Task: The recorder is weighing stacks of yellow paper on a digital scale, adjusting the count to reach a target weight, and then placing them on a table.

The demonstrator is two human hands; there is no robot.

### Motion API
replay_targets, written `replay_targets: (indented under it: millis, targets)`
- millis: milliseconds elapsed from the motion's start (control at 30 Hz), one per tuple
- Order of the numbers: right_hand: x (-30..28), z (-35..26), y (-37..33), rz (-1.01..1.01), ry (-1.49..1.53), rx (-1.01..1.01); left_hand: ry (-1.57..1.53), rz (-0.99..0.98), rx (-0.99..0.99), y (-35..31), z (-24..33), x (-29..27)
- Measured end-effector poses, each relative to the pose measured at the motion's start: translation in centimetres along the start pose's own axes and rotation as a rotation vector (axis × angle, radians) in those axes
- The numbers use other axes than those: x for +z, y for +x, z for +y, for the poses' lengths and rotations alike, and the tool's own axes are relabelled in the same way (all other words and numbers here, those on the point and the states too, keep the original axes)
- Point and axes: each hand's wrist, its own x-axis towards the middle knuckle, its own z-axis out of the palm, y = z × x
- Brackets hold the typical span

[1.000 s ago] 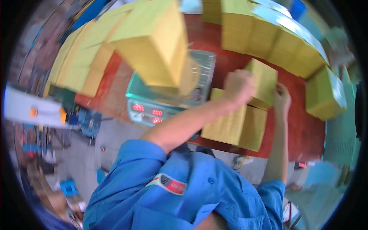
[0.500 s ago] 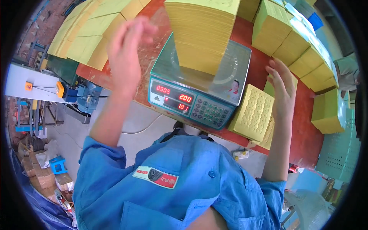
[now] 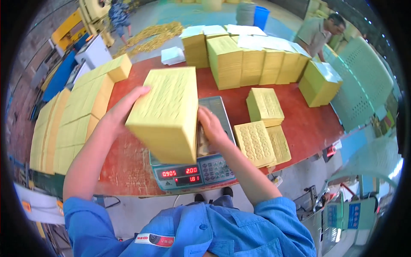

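Note:
Between my two hands is a tall, square-edged stack of yellow embossed paper [image 3: 165,107], tilted over the digital scale [image 3: 216,171]. My left hand [image 3: 126,105] presses on its left side, with the fingers partly hidden behind it. My right hand [image 3: 212,126] grips the right side near the scale's metal plate. Lit red digits show on the scale's front panel. To the right of the scale lie smaller pieces: a low yellow stack with a chain-like embossed pattern [image 3: 254,143] and a taller yellow block [image 3: 265,106] behind it.
Yellow stacks [image 3: 87,96] line the left side of the red table [image 3: 295,124]. More stacks topped with white sheets [image 3: 252,64] stand along the back. A person [image 3: 319,34] is beyond the far right. A green perforated chair back [image 3: 361,81] stands by the right edge.
My hands, apart and raised beside the scale before, have closed on the tall paper stack. The stack is now tilted and shifted left on the scale. My view has swung upward.

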Motion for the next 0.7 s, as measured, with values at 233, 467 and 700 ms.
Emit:
replay_targets:
  millis: [233,467,700]
  targets:
    - [0.5,-2.2,-15.4,0.130,0.264,0.273,0.095,-0.140,-0.063,-2.5,-0.2,-0.5]
    - [1.1,1.7,-16.9,0.056,0.971,0.549,-0.031,-0.451,-0.085,-1.2,-1.3,2.0]
    - [-1.5,-4.7,-17.3,0.051,0.674,0.414,-0.188,-0.306,-0.097,-2.8,-3.1,2.1]
